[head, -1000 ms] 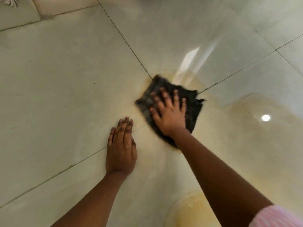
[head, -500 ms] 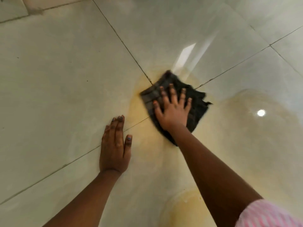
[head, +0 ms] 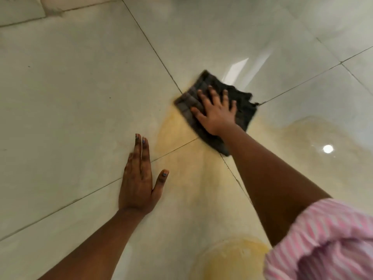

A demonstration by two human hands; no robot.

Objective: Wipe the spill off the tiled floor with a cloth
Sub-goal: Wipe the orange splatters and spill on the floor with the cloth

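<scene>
A dark grey cloth point(head: 244, 106) lies flat on the glossy cream tiled floor point(head: 70, 87), where four tiles meet. My right hand point(head: 217, 112) presses down on the cloth with fingers spread. A yellowish spill point(head: 177, 132) spreads over the floor just below and left of the cloth, with a wider wet patch point(head: 302, 142) to the right and a denser yellow pool point(head: 232, 257) near the bottom. My left hand point(head: 139, 182) rests palm down on the floor to the left of the spill, fingers together, thumb out, holding nothing.
Dark grout lines point(head: 149, 43) cross the floor diagonally. A ceiling light reflects as a bright spot point(head: 328, 148) in the wet area. My pink striped sleeve point(head: 323, 243) fills the lower right corner. Dry tiles stretch to the left and top.
My right hand has slid the cloth up and to the right, uncovering more yellow spill at its lower left. My left hand has stayed planted on the floor, its thumb now spread out.
</scene>
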